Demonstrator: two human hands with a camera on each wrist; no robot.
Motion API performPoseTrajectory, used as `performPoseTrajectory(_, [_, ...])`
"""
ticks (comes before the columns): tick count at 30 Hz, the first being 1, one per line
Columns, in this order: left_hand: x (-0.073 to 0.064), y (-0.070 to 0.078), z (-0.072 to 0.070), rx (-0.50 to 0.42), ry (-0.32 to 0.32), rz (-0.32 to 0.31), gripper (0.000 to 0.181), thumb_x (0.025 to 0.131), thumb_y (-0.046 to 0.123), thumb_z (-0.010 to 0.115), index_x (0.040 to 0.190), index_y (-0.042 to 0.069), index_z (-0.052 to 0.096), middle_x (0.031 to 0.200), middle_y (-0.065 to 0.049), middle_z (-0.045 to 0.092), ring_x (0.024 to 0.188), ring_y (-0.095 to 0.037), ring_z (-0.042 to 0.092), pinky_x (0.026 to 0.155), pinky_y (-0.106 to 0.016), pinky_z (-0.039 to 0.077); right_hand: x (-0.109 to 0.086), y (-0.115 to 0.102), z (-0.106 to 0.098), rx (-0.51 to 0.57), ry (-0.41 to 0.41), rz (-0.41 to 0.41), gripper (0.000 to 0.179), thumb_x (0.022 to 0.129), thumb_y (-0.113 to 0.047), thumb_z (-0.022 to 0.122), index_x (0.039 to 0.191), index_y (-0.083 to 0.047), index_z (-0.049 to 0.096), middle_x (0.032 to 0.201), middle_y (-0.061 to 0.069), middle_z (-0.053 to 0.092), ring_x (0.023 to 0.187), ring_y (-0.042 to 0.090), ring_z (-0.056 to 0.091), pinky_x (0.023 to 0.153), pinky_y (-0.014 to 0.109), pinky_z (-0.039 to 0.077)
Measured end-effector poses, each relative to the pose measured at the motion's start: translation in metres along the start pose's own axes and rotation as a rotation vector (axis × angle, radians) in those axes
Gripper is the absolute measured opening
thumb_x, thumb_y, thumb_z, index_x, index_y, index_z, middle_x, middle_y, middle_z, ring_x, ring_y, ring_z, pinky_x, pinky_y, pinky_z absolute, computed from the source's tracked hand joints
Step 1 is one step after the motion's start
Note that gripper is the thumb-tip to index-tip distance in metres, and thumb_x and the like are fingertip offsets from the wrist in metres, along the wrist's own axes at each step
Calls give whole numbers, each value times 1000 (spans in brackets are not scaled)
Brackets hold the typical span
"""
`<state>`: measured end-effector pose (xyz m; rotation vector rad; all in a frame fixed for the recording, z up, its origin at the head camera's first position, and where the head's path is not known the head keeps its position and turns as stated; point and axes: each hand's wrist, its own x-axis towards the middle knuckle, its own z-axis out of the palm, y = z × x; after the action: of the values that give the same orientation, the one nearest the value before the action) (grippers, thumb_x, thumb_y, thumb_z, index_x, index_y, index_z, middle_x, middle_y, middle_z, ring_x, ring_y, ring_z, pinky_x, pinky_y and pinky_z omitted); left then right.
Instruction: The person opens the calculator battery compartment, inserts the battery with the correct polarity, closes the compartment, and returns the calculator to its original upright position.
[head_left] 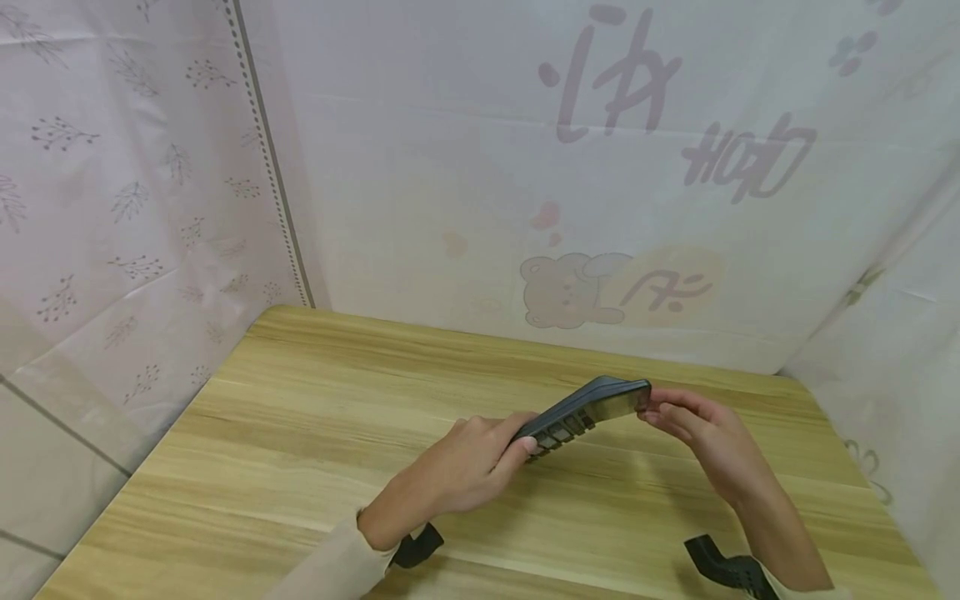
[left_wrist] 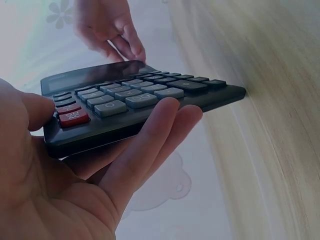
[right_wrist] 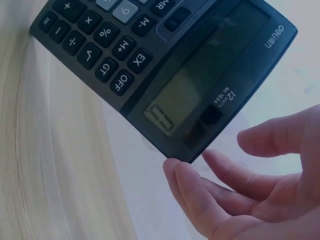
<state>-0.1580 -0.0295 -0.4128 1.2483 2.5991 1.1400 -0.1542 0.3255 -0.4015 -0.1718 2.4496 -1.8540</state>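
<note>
A dark desk calculator (head_left: 583,413) is held tilted above the table by my left hand (head_left: 467,463). The left thumb lies at the edge beside the red keys (left_wrist: 73,117), and the other fingers reach under the body. At the display end, my right hand (head_left: 711,439) touches a corner with its fingertips (right_wrist: 182,172). Its thumb stands apart from the calculator and the fingers are only slightly bent. The display (right_wrist: 161,117) reads a zero in the right wrist view, with grey and black keys above it.
A light wood-grain table (head_left: 322,417) lies below both hands. White printed curtains (head_left: 420,167) hang behind it and at the sides. Black straps (head_left: 420,546) sit at both wrists, next to pale sleeves (head_left: 337,562).
</note>
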Motion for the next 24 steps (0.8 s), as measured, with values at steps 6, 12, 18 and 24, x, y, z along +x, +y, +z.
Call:
performPoseTrajectory(6, [-1, 1, 0, -16, -2, 5, 42, 122, 25, 39, 154, 2, 55, 104, -7, 75, 80, -3, 63, 68, -16, 52, -2, -4, 0, 46, 20, -48, 38, 118, -12, 54, 145, 15, 59, 127, -7, 72, 115, 10, 74, 101, 20, 55])
performPoseTrajectory(12, [-1, 1, -1, -30, -1, -2, 42, 122, 24, 39, 156, 2, 52, 109, -9, 77, 88, -3, 67, 73, -17, 55, -3, -7, 1, 94, 26, -69, 39, 118, -10, 54, 148, 14, 56, 131, -8, 71, 119, 9, 72, 103, 19, 53])
performPoseTrajectory(18, [-1, 1, -2, -44, -1, -23, 42, 122, 24, 40, 156, 2, 53, 121, -11, 78, 97, -5, 70, 78, -19, 57, -3, -6, 4, 183, 18, -127, 29, 117, -5, 54, 143, -3, 66, 134, -3, 71, 123, 9, 71, 105, 20, 53])
performPoseTrajectory(24, [-1, -1, -3, -88, 2, -66, 40, 121, 24, 43, 155, 4, 54, 95, -2, 72, 74, -3, 62, 65, -19, 54, -1, -3, 14, 244, 2, -148, 36, 115, 0, 53, 151, 4, 55, 138, 1, 69, 124, 12, 71, 106, 26, 54])
